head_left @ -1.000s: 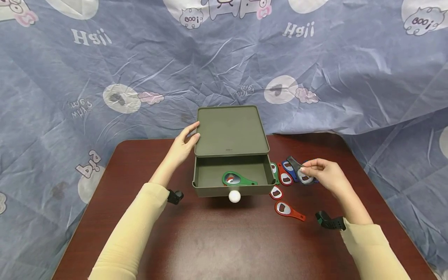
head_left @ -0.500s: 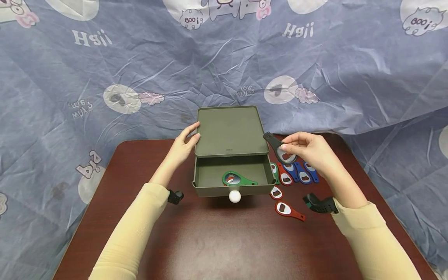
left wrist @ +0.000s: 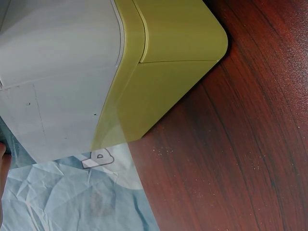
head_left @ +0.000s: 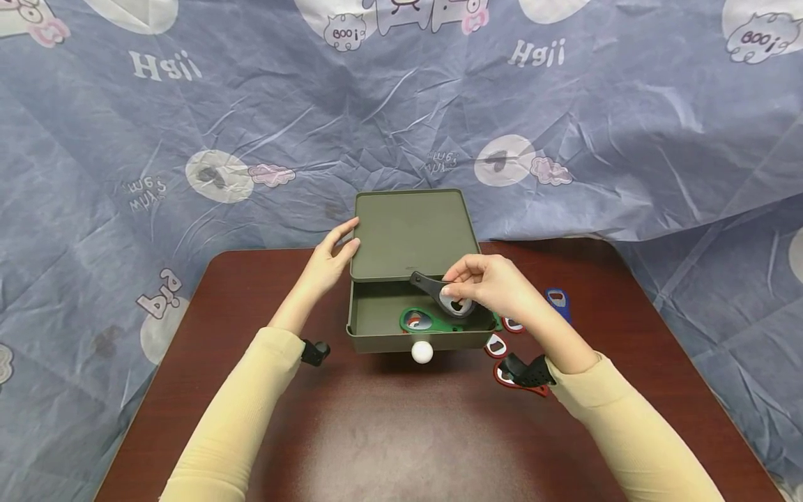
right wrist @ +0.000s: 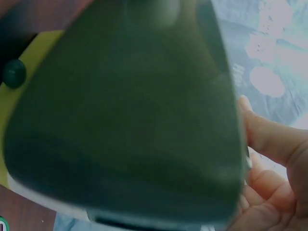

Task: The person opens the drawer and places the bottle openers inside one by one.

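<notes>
With the thumb and fingers of our right hand (head_left: 492,282) closed in a pinch, we hold one black opener (head_left: 434,288) tilted over the right part of one pulled-out drawer (head_left: 383,343), while the fingers of our left hand (head_left: 327,261), extended and parted, touch the left edge of one olive box (head_left: 410,233). Inside the drawer we count one green opener (head_left: 433,324), and on its front one white knob (head_left: 422,352). On the bench (head_left: 401,439), right of the box, we can make out three red openers (head_left: 495,346), one blue opener (head_left: 557,301) and a green edge (head_left: 498,323), some partly hidden.
</notes>
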`<act>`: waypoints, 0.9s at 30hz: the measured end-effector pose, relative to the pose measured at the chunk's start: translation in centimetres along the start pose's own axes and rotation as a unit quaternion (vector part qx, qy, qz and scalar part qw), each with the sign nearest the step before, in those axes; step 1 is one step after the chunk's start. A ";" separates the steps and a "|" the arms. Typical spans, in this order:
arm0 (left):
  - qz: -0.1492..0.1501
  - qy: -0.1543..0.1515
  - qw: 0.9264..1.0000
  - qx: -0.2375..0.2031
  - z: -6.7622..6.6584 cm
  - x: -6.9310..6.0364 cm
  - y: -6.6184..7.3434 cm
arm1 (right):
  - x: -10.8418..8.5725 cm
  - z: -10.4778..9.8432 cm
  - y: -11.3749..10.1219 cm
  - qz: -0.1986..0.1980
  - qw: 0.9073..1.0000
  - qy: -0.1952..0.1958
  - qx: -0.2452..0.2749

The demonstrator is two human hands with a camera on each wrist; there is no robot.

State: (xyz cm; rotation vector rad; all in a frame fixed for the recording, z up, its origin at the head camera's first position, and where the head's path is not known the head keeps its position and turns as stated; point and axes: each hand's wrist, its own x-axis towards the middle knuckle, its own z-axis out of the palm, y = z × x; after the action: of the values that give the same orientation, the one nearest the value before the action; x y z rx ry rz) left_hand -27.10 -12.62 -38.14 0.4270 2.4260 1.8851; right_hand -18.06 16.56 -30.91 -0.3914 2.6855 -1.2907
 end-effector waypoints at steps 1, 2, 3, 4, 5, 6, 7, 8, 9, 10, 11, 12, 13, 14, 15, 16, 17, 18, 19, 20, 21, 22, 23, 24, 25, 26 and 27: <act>-0.001 0.000 1.000 0.000 0.0 0.0 0.0 | 0.0 0.3 0.0 -0.002 1.000 -0.005 -0.014; -0.003 -0.001 1.000 -0.001 0.0 0.0 0.0 | 0.0 0.7 0.0 -0.003 1.000 -0.010 -0.028; -0.004 -0.003 1.000 -0.004 0.0 0.0 0.1 | 0.0 1.0 0.0 -0.003 0.999 -0.015 -0.040; -0.007 -0.004 1.000 -0.007 0.0 0.0 0.1 | 0.0 1.3 0.0 -0.004 0.999 -0.018 -0.051; -0.009 -0.005 1.000 -0.011 0.0 0.1 0.2 | 0.0 1.5 0.0 -0.002 0.998 -0.020 -0.060; -0.011 -0.006 1.000 -0.015 0.0 0.1 0.2 | 0.0 1.7 0.0 -0.001 0.998 -0.020 -0.067; -0.014 -0.007 1.000 -0.018 -0.1 0.0 0.4 | 0.0 1.9 0.1 -0.002 0.997 -0.019 -0.074; -0.017 -0.009 1.000 -0.020 -0.1 0.0 0.5 | -0.1 2.1 0.1 -0.004 0.997 -0.017 -0.078; -0.019 -0.010 1.000 -0.022 -0.1 0.0 0.6 | -0.1 2.3 0.2 -0.005 0.997 -0.016 -0.081; -0.021 -0.011 0.999 -0.022 -0.1 -0.1 0.7 | -0.1 2.4 0.2 -0.007 0.996 -0.014 -0.083; -0.021 -0.012 0.999 -0.022 -0.1 -0.1 0.8 | -0.1 2.5 0.2 -0.007 0.996 -0.013 -0.085; -0.022 -0.011 0.999 -0.022 -0.1 -0.2 0.9 | -0.1 2.6 0.2 -0.010 0.996 -0.012 -0.089; -0.022 -0.011 0.999 -0.020 -0.1 -0.2 1.0 | -0.1 2.6 0.3 -0.015 0.995 -0.011 -0.095; -0.022 -0.010 1.000 -0.019 -0.1 -0.2 1.0 | -0.1 2.7 0.3 -0.018 0.995 -0.009 -0.103; -0.021 -0.009 1.000 -0.018 -0.1 -0.2 0.9 | -0.1 2.7 0.2 -0.022 0.994 -0.008 -0.109; -0.019 -0.007 1.000 -0.017 0.0 -0.2 0.8 | -0.1 2.8 0.2 -0.027 0.993 -0.007 -0.117; -0.016 -0.004 1.000 -0.015 0.0 -0.2 0.6 | -0.1 2.9 0.2 -0.033 0.991 -0.005 -0.127; -0.014 -0.002 1.000 -0.013 0.0 -0.1 0.4 | -0.1 2.9 0.2 -0.040 0.990 -0.003 -0.138; -0.011 0.000 1.000 -0.011 0.0 0.0 0.2 | -0.1 3.0 0.2 -0.045 0.988 0.000 -0.148; -0.008 0.002 1.000 -0.010 0.0 0.0 0.1 | -0.2 3.0 0.2 -0.050 0.986 0.003 -0.156; -0.005 0.003 1.000 -0.008 0.0 0.0 0.0 | -0.1 3.1 0.2 -0.054 0.985 0.003 -0.164; -0.003 0.004 1.000 -0.006 0.0 0.1 -0.1 | -0.2 3.1 0.2 -0.057 0.983 0.003 -0.173; -0.002 0.004 1.000 -0.007 0.0 0.1 -0.1 | -0.2 3.2 0.2 -0.060 0.981 0.003 -0.182; -0.001 0.004 1.000 -0.007 0.0 0.1 -0.1 | -0.2 3.2 0.2 -0.062 0.980 0.002 -0.190; -0.003 0.002 1.000 -0.007 0.0 -0.2 0.4 | -0.2 3.3 0.1 -0.065 0.978 -0.001 -0.199; -0.006 0.000 1.000 -0.006 0.1 -0.4 0.9 | -0.2 3.4 0.1 -0.067 0.976 -0.006 -0.206; -0.009 -0.002 1.000 -0.007 0.1 -0.6 1.4 | -0.2 3.4 0.1 -0.069 0.975 -0.011 -0.213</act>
State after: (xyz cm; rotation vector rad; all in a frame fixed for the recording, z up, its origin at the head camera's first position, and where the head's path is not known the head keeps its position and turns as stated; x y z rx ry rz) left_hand -26.22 -12.39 -36.92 0.4081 2.4047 1.8902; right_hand -17.07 14.12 -33.09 -0.6434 2.9505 -0.7170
